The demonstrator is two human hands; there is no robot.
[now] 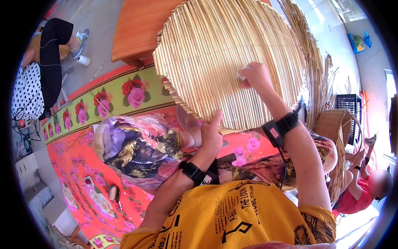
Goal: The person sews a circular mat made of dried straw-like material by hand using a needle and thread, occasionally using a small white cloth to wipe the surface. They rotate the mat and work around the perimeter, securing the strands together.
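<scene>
A large round mat of pale reed stalks [199, 54], set side by side and crossed by thin lines of thread, lies tilted in front of me. My left hand [212, 133] grips its near edge, thumb on top and the other fingers hidden underneath. Over the mat's middle, my right hand [258, 77] is closed on a small white wad [243, 73], pressed against the stalks. Whether the wad is cloth, paper or thread I cannot make out. Both my wrists wear black straps.
An orange wooden table [139, 29] stands behind the mat. Loose reed stalks [309, 41] lie at its right, near a wicker basket [329, 124] and a black crate [349, 112]. A red floral cloth [78, 170] covers the floor; a white spool [84, 60] lies at far left. Two other people sit nearby.
</scene>
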